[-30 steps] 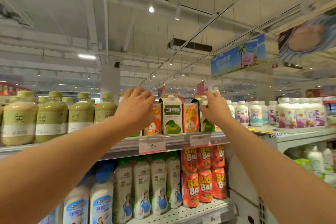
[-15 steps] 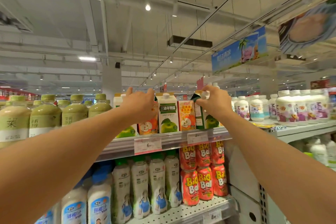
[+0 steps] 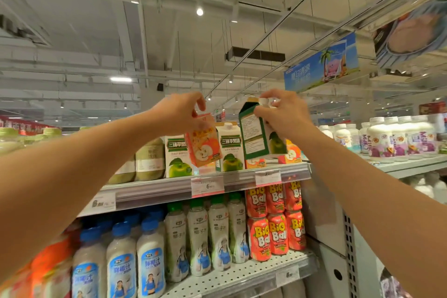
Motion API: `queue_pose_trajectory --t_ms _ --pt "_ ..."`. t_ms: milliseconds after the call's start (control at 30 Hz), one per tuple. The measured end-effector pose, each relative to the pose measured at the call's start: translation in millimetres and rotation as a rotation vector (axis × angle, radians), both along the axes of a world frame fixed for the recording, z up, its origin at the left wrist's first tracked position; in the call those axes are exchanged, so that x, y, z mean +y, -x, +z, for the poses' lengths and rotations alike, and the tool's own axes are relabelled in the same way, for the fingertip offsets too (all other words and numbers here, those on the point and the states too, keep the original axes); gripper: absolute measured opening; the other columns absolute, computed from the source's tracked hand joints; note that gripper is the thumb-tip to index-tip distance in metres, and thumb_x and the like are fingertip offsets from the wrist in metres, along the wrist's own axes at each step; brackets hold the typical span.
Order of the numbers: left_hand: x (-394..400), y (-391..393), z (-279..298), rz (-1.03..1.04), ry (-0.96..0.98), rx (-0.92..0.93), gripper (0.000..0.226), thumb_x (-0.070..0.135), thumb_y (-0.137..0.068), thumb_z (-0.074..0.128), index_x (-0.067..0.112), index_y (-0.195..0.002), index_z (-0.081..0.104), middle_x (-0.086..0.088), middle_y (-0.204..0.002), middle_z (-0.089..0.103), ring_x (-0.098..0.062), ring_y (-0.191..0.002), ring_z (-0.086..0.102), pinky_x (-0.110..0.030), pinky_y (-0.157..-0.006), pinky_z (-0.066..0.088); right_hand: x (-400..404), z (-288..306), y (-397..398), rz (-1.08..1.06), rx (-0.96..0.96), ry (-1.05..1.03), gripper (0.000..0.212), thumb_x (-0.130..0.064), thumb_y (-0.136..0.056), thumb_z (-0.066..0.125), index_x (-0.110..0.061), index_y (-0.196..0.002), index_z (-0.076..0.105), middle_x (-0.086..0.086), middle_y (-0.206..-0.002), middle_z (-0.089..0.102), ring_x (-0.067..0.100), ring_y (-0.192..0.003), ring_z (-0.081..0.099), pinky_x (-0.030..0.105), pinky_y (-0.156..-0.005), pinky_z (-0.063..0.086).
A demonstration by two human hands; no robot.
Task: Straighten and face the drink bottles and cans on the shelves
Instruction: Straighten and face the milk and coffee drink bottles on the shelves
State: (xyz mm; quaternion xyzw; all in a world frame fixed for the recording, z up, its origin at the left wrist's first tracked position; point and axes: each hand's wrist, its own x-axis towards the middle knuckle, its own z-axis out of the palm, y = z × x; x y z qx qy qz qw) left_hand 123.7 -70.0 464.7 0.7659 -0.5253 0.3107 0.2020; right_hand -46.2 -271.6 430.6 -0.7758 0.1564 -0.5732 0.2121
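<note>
Cartons come up off the top shelf (image 3: 169, 190) since a second ago, left hand (image 3: 180, 113) pinching the orange carton (image 3: 203, 144), right hand (image 3: 285, 116) gripping the green carton (image 3: 256, 135) back-side out above the front edge, likely a swap.

Both bare arms stretched up and forward, left hand (image 3: 180, 113) fingers curled down, pinching orange carton (image 3: 202, 143) by its top, tilted, right hand (image 3: 284, 113) fingers curled, gripping green carton (image 3: 257, 133) at its cap end, hands apart
</note>
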Motion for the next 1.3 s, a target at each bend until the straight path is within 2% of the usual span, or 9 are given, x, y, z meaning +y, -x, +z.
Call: queue_pose_trajectory --t_ms 67,133,333,400,533,667,867,1133,1300 --pt "19.7 3.3 8.4 0.014 0.016 -0.013 0.032 0.037 -0.091 0.074 0.029 -0.113 0.052 0.009 -0.092 0.063 -0.003 -0.076 0.058 -0.020 -0.058 0.046 20.1 -2.9 -9.9 0.078 -0.005 -0.030 0.035 -0.041 -0.080 0.076 -0.039 -0.113 0.063 -0.001 -0.104 0.068 0.019 -0.089 0.070 0.040 -0.074 0.062" --pt "38.7 5.0 13.8 0.043 0.026 -0.033 0.035 0.038 -0.090 0.074 0.027 -0.116 0.053 0.006 -0.095 0.065 -0.008 -0.078 0.061 -0.024 -0.062 0.050 37.5 -9.9 -22.3 0.148 -0.025 -0.048 0.037 -0.036 -0.079 0.077 -0.040 -0.113 0.063 0.000 -0.110 0.066 0.019 -0.093 0.067 0.043 -0.079 0.061" --pt "84.7 -2.7 15.2 0.115 0.027 -0.072 0.043 0.040 -0.087 0.076 0.026 -0.121 0.053 0.009 -0.090 0.063 -0.005 -0.075 0.060 -0.019 -0.057 0.046 72.8 -35.5 -61.8 0.086 -0.078 0.069 0.041 -0.034 -0.082 0.077 -0.035 -0.119 0.060 -0.006 -0.107 0.059 0.020 -0.097 0.060 0.042 -0.080 0.058" --pt "96.0 -6.6 13.3 0.128 0.027 -0.088 0.043 0.041 -0.086 0.077 0.028 -0.119 0.053 0.007 -0.093 0.066 -0.003 -0.076 0.061 -0.022 -0.061 0.051 79.5 -43.4 -74.8 0.016 -0.100 0.113 0.041 -0.036 -0.083 0.075 -0.034 -0.120 0.058 -0.007 -0.105 0.054 0.020 -0.102 0.054 0.041 -0.083 0.053" --pt "110.7 -11.1 7.0 0.137 0.007 -0.065 0.044 0.040 -0.087 0.076 0.026 -0.121 0.053 0.005 -0.097 0.068 -0.016 -0.084 0.068 -0.032 -0.074 0.059 86.7 -55.5 -99.7 -0.063 -0.113 0.150 0.046 -0.040 -0.082 0.073 -0.037 -0.123 0.052 -0.008 -0.107 0.049 0.016 -0.102 0.045 0.031 -0.080 0.039" --pt "122.3 -14.2 1.2 0.137 -0.004 -0.073 0.044 0.040 -0.088 0.077 0.026 -0.123 0.053 0.007 -0.095 0.068 -0.015 -0.083 0.067 -0.035 -0.076 0.060 86.0 -62.0 -116.2 -0.149 -0.110 0.167 0.044 -0.039 -0.082 0.075 -0.038 -0.119 0.051 -0.005 -0.109 0.051 0.015 -0.099 0.040 0.028 -0.080 0.031" --pt "132.6 -19.8 -1.2 0.138 -0.030 -0.118 0.047 0.041 -0.088 0.076 0.024 -0.125 0.052 0.002 -0.102 0.071 -0.016 -0.082 0.066 -0.037 -0.078 0.061 85.4 -58.4 -126.5 -0.202 -0.081 0.112 0.044 -0.043 -0.082 0.073 -0.036 -0.122 0.053 0.000 -0.113 0.058 0.016 -0.098 0.039 0.030 -0.080 0.032" --pt "134.3 -26.3 -3.8 0.118 -0.035 -0.148 0.051 0.044 -0.087 0.077 0.027 -0.127 0.051 0.001 -0.106 0.073 -0.018 -0.086 0.068 -0.040 -0.079 0.062 96.4 -54.2 -135.2 -0.255 -0.023 0.061 0.047 -0.043 -0.083 0.074 -0.033 -0.125 0.054 0.004 -0.119 0.060 0.028 -0.109 0.052 0.036 -0.085 0.042" --pt "136.3 -32.8 -7.3 0.090 -0.030 -0.169 0.051 0.044 -0.086 0.077 0.029 -0.127 0.051 0.003 -0.106 0.072 -0.015 -0.085 0.065 -0.037 -0.078 0.061 94.3 -53.2 -136.6 -0.292 -0.029 0.038 0.047 -0.045 -0.080 0.074 -0.034 -0.121 0.055 0.003 -0.117 0.060 0.027 -0.107 0.055 0.032 -0.078 0.040"
